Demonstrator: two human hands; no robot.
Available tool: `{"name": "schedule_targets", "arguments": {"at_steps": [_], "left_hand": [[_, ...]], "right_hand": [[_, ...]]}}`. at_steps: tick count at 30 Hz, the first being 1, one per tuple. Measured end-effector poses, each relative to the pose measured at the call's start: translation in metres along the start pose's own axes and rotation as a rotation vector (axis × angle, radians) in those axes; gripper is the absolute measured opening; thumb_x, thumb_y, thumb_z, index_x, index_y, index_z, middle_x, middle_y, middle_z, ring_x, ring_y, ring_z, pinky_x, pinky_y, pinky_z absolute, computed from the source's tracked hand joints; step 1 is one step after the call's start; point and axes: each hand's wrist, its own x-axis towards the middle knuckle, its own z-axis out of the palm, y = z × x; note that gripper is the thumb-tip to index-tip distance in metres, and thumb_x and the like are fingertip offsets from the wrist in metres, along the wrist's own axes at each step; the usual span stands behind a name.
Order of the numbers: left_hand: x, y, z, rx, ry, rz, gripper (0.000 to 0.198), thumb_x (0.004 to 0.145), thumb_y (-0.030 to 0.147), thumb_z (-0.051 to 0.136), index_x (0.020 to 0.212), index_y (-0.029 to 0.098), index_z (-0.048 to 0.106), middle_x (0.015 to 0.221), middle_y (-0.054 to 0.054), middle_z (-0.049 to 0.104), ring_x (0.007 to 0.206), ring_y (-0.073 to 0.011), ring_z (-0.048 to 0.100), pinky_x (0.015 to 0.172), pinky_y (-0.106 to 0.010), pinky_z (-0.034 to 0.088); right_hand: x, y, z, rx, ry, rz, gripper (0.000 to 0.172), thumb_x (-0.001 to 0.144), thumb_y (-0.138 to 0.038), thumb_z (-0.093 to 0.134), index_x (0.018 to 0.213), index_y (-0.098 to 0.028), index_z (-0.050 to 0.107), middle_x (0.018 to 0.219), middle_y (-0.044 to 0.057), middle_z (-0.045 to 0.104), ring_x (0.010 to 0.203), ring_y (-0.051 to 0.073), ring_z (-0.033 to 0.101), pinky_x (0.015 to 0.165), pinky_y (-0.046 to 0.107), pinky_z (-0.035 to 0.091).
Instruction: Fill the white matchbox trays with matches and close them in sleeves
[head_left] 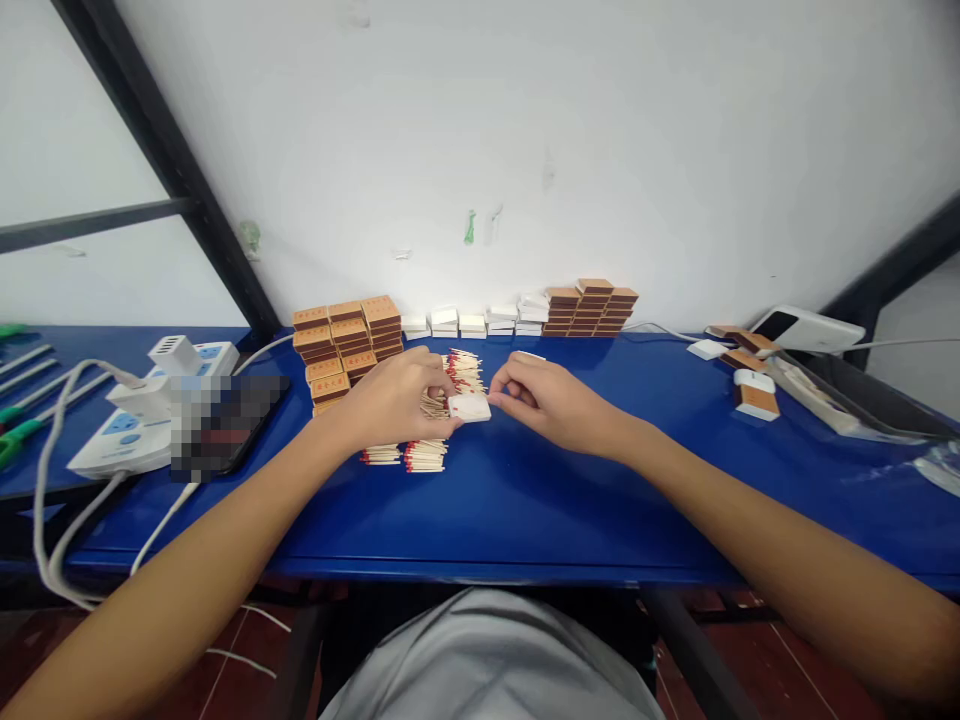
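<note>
From where I stood, the left hand [409, 400] had the white tray [471, 407] pinched at its left end between thumb and fingers, just above the blue table [547, 510] and right beside the loose matches [466, 370]. The right hand [541, 393] was at the tray's other end, fingertips drawn close together; I couldn't tell whether they held a match or only met the rim. How much lay inside was too small to make out.

A light pinch looked right to me, since thin card would likely buckle under a hard squeeze. Holding the tray level seemed the safest way to stop anything sliding out, and small, slow fingertip touches would suit such slim sticks. The two near bundles [426, 457] had their red heads to the left, an order worth keeping. The left wrist needed care too, with the brown boxes [330, 340] stacked close beyond it.
</note>
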Motion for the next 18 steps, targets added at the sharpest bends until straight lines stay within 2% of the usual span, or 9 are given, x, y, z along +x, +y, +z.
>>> {"name": "schedule_targets", "arguments": {"at_steps": [3, 8, 13, 18], "left_hand": [[0.001, 0.005, 0.002, -0.011, -0.002, 0.010, 0.023, 0.086, 0.039, 0.079, 0.093, 0.017, 0.077, 0.086, -0.005, 0.066, 0.091, -0.0240, 0.060, 0.077, -0.036, 0.045], [0.001, 0.009, 0.001, -0.010, -0.003, 0.014, 0.023, 0.087, 0.041, 0.077, 0.088, 0.018, 0.076, 0.087, -0.006, 0.067, 0.089, -0.0241, 0.059, 0.076, -0.037, 0.045], [0.000, 0.007, 0.002, -0.005, -0.013, -0.005, 0.025, 0.086, 0.041, 0.079, 0.091, 0.017, 0.077, 0.087, -0.006, 0.067, 0.091, -0.0247, 0.059, 0.078, -0.037, 0.046], [0.000, 0.007, 0.003, -0.013, -0.012, 0.013, 0.024, 0.085, 0.038, 0.080, 0.096, 0.017, 0.078, 0.090, -0.006, 0.068, 0.093, -0.0248, 0.061, 0.081, -0.037, 0.047]], "right_hand": [[0.001, -0.008, 0.011, 0.041, -0.001, -0.044, 0.013, 0.105, -0.030, 0.055, 0.099, -0.020, 0.062, 0.098, 0.006, 0.062, 0.080, 0.018, 0.057, 0.073, 0.030, 0.043], [0.001, -0.010, 0.020, 0.013, -0.042, -0.030, 0.011, 0.104, -0.026, 0.054, 0.100, -0.020, 0.062, 0.100, 0.006, 0.063, 0.080, 0.017, 0.057, 0.072, 0.030, 0.041], [0.000, -0.009, 0.017, -0.044, -0.017, -0.055, 0.007, 0.101, -0.022, 0.056, 0.097, -0.020, 0.062, 0.098, 0.005, 0.063, 0.078, 0.017, 0.056, 0.070, 0.029, 0.040], [-0.003, -0.009, 0.009, -0.118, -0.093, -0.099, 0.010, 0.100, -0.021, 0.056, 0.096, -0.019, 0.065, 0.098, 0.005, 0.063, 0.073, 0.015, 0.053, 0.069, 0.029, 0.039]]}}
